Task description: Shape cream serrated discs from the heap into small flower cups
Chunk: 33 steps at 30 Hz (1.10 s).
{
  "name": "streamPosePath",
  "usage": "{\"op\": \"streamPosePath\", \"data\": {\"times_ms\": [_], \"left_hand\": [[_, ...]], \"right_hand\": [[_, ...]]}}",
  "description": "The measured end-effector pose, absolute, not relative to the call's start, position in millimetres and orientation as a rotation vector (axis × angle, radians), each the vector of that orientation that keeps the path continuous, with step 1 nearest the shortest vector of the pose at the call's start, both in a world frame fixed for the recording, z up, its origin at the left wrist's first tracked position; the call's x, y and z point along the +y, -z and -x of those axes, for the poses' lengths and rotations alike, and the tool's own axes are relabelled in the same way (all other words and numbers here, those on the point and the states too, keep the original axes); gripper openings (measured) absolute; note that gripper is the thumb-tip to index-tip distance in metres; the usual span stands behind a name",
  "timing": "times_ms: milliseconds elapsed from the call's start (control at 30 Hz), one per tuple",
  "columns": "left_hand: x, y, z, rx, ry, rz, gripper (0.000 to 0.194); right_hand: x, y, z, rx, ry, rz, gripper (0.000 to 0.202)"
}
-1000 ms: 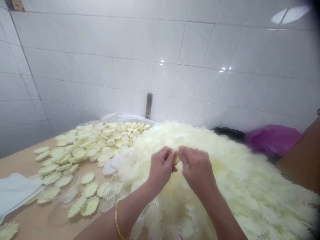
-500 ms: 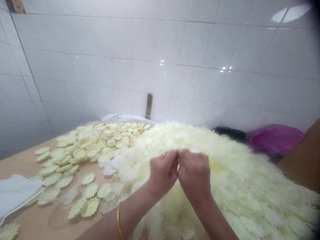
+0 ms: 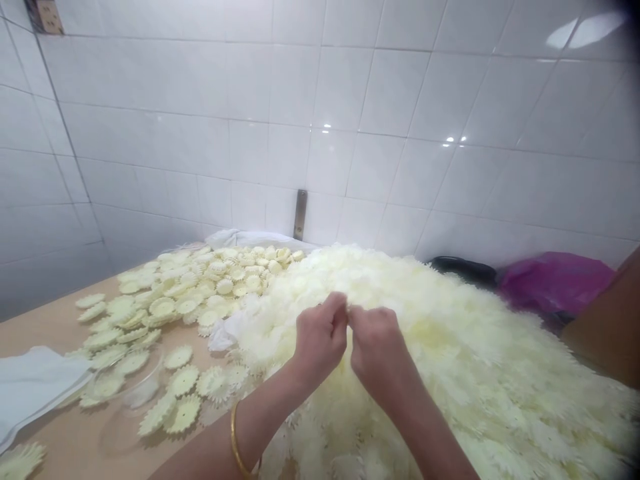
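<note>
My left hand (image 3: pixel 321 335) and my right hand (image 3: pixel 377 340) are raised together over a heap of pale yellow, frilly petal pieces (image 3: pixel 450 353). The fingers of both are closed in a pinch, with the fingertips almost touching. Whatever lies between them is too small and too hidden to name. To the left of my hands, a pile of pale yellow scalloped discs (image 3: pixel 187 303) spreads over the tan tabletop (image 3: pixel 65 337). A few single discs (image 3: pixel 183 413) lie nearer to me, some with a small hole in the middle.
A clear round dish (image 3: pixel 145 387) and a white sheet (image 3: pixel 37 383) rest at the left. White crumpled material (image 3: pixel 225 333) lies between the piles. At the back right are a black object (image 3: pixel 464 269) and a purple plastic bag (image 3: pixel 555 280). A tiled wall (image 3: pixel 200 73) stands behind.
Both hands have shifted slightly left, and a small gap has opened between the fists below the fingertips. The camera view has moved a little.
</note>
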State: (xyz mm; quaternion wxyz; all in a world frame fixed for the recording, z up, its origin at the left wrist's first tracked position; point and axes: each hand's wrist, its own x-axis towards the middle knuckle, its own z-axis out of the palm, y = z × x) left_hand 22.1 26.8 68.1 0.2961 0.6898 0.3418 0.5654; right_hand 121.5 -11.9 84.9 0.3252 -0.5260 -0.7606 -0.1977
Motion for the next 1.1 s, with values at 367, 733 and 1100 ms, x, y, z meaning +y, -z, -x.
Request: {"op": "streamPosePath", "data": {"times_ms": [367, 733, 1100], "left_hand": [[24, -75, -25, 0.646, -1.016, -1.54, 0.024], [33, -73, -33, 0.878, -1.223, -1.765, 0.025], [41, -82, -43, 0.589, -0.986, -1.518, 0.025]], "right_hand": [[-12, -102, -155, -1.748, -0.414, 1.279, 0.021], [-19, -103, -142, -1.722, -0.072, 1.457, 0.021], [-8, -104, -164, -1.478, -0.636, 1.3, 0.02]]}}
